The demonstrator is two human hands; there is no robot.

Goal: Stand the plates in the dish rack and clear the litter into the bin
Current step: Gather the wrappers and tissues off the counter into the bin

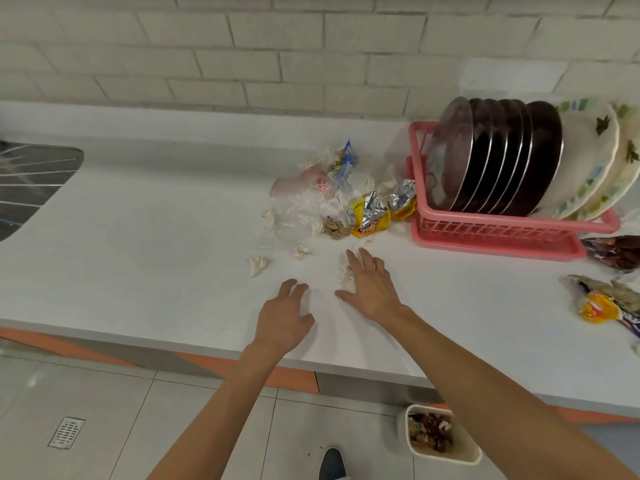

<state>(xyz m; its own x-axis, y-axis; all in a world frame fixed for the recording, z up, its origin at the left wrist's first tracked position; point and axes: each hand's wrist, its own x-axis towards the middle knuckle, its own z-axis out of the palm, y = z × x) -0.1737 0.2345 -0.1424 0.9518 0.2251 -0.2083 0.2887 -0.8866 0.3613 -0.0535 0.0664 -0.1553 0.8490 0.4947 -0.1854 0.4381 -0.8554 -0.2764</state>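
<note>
Plates (498, 157) upright in pink dish rack (485, 230), counter's far R. Litter pile (346, 202) just L of rack. R hand (372, 285) fingers spread, over tissue wad (346, 273). L hand (284, 317) fingers loosely curled, empty. Bin (440, 434) on floor below, part full.

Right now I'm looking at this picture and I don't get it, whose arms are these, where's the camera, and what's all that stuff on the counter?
There is no machine here. The camera sits on a person's head and looks down, so the two bare arms are that person's own. The left hand and right hand reach over a white counter; neither holds anything, though the right hand lies beside a crumpled tissue. Farther back is a heap of litter: wrappers, clear plastic and paper scraps. To the right, a pink dish rack already has plates standing in it. More wrappers lie at the far right. A small bin, partly filled, stands on the floor below.
</note>
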